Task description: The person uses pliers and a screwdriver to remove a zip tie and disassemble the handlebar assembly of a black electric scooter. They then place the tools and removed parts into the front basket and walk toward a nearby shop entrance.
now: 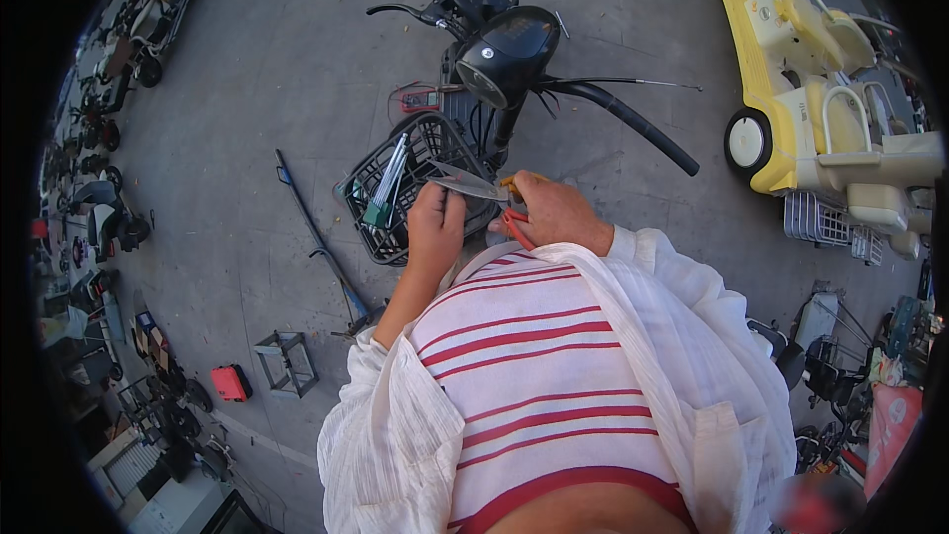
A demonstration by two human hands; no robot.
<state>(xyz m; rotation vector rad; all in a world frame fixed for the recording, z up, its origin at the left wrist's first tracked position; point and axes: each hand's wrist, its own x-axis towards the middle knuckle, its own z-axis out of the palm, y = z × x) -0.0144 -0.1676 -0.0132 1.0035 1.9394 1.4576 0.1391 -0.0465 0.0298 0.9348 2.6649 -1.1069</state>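
In the head view, the hand tool [516, 227] with red and orange handles sits above the black basket [435, 120]; it looks light and rigid, best gripped by its handles. The right hand [560, 214] closes its fingers around them. A flat grey piece [469, 182], seemingly thin and stiff, reaches toward the left hand [435, 225], whose fingers pinch narrowly at its edge; whether it belongs to the tool, I cannot tell.

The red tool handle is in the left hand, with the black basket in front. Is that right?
Not quite: the head view shows the red tool handle in the right hand, not the left hand. The black basket is in front, as stated.
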